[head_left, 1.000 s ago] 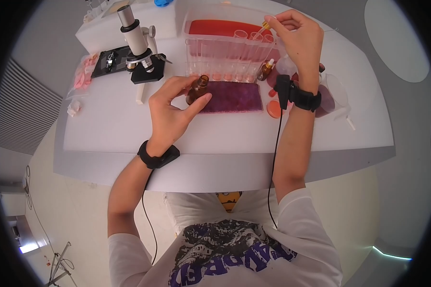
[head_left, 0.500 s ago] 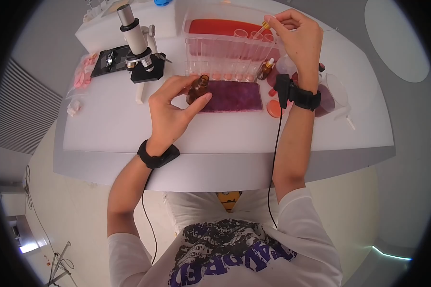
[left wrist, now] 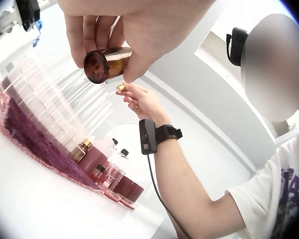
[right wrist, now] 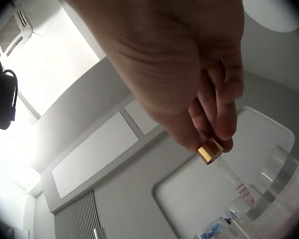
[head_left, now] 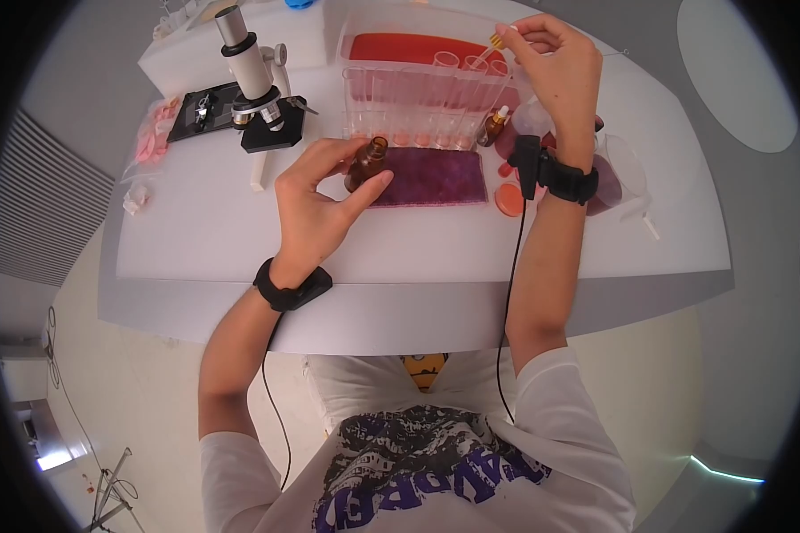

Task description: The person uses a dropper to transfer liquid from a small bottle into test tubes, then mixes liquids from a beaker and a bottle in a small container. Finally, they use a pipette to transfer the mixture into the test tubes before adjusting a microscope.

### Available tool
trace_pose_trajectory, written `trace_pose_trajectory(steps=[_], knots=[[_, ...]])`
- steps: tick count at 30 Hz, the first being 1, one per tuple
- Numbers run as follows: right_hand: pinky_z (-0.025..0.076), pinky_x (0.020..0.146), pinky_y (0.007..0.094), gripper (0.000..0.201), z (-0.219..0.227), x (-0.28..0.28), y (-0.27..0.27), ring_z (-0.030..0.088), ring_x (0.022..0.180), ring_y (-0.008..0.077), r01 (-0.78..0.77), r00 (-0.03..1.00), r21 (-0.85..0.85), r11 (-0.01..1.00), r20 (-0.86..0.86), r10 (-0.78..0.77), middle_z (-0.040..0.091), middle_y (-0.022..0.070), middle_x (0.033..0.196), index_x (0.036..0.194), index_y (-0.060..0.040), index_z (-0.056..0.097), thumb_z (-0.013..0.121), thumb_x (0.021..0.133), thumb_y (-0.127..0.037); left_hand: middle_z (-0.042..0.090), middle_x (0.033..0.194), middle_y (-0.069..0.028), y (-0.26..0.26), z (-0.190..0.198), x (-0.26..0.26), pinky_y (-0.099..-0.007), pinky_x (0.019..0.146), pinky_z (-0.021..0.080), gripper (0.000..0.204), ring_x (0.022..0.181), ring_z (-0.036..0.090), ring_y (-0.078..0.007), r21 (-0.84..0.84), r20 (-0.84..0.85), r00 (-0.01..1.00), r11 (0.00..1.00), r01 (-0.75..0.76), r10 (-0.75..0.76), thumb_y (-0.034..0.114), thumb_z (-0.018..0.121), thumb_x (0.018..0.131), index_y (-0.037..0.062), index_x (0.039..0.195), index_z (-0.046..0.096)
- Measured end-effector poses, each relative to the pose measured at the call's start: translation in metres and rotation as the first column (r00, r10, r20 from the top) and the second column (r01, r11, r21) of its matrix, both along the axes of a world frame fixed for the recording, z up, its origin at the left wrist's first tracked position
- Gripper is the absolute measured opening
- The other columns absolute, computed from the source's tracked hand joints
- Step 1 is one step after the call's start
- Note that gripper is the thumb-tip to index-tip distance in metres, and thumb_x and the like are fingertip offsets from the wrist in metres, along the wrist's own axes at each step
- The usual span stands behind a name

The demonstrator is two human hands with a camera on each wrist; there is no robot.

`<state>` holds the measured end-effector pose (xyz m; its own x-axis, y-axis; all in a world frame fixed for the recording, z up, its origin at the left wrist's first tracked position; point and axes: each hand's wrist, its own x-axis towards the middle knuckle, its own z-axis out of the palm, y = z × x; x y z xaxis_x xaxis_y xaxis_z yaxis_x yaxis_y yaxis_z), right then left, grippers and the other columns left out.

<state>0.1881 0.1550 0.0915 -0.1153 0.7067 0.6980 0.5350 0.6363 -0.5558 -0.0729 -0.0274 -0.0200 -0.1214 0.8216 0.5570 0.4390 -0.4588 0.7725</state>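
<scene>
My left hand (head_left: 316, 206) grips an uncapped amber glass bottle (head_left: 367, 167) between thumb and fingers, its open neck tilted up, above the near-left edge of a purple cloth (head_left: 436, 178). In the left wrist view the bottle's round base (left wrist: 94, 67) faces the camera. My right hand (head_left: 560, 80) pinches a glass dropper by its top, just above the gold collar (right wrist: 209, 151). Reddish marks show in the lower part of its glass tube (right wrist: 244, 193). The dropper slants down to the mouth of a test tube (head_left: 476, 64) in a clear rack (head_left: 357, 93).
Left stands a microscope (head_left: 256, 84), with a bag of pink material (head_left: 157, 133) beyond it. Behind the rack is a clear bin of red liquid (head_left: 409, 46). Right of the rack are a capped dropper bottle (head_left: 493, 127), an orange-red dish (head_left: 508, 200) and a beaker (head_left: 625, 169).
My right hand and the dropper have shifted very slightly to the right. The left hand keeps the amber bottle in the same place.
</scene>
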Motion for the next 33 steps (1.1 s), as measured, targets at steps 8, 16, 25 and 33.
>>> trace_pose_trajectory(steps=[8,16,25,33], knots=[[0.057,0.072,0.0218,0.013,0.040,-0.022,-0.050,0.073,0.079,0.0086,-0.185,0.974,-0.055,0.981,-0.146,0.176,0.080,0.0062,0.089,0.100,0.0024,0.076,0.082,0.103,-0.009,0.080,0.115,-0.0092,0.000,0.001,0.000,-0.0349,0.099,0.062,0.039,0.105,0.075,-0.0174,0.014,0.019,1.000,1.000,0.009,-0.010,0.005,0.091,0.091,-0.0027,0.127,0.078],[0.056,0.072,0.0215,0.013,0.039,-0.066,-0.086,0.072,0.081,0.0063,-0.649,0.761,-0.259,0.715,-0.229,0.607,0.080,0.0056,0.088,0.099,0.0027,0.076,0.083,0.102,-0.007,0.080,0.113,-0.0086,0.002,0.005,-0.005,-0.0336,0.096,0.062,0.040,0.102,0.075,-0.0171,0.199,-0.056,0.986,0.969,-0.145,0.159,0.006,0.096,0.085,-0.0029,0.121,0.080],[0.051,0.059,0.0208,0.019,0.016,-0.082,-0.080,0.068,0.065,0.0054,-0.659,0.712,-0.185,0.729,0.159,0.684,0.076,0.0005,0.077,0.096,-0.0025,0.079,0.092,0.090,-0.017,0.080,0.114,-0.0109,0.003,0.011,-0.013,-0.0350,0.090,0.060,0.045,0.101,0.075,-0.0240,0.419,-0.171,0.920,0.871,-0.256,0.353,0.003,0.097,0.080,-0.0007,0.122,0.081],[0.051,0.056,0.0200,0.012,0.014,-0.082,-0.080,0.069,0.063,0.0069,-0.700,0.656,-0.272,0.661,0.122,0.745,0.076,0.0025,0.075,0.090,-0.0020,0.078,0.089,0.090,-0.007,0.079,0.116,-0.0084,0.012,0.008,-0.024,-0.0357,0.086,0.060,0.051,0.101,0.073,-0.0248,0.571,-0.268,0.844,0.782,-0.250,0.465,0.000,0.097,0.075,0.0031,0.124,0.082]])
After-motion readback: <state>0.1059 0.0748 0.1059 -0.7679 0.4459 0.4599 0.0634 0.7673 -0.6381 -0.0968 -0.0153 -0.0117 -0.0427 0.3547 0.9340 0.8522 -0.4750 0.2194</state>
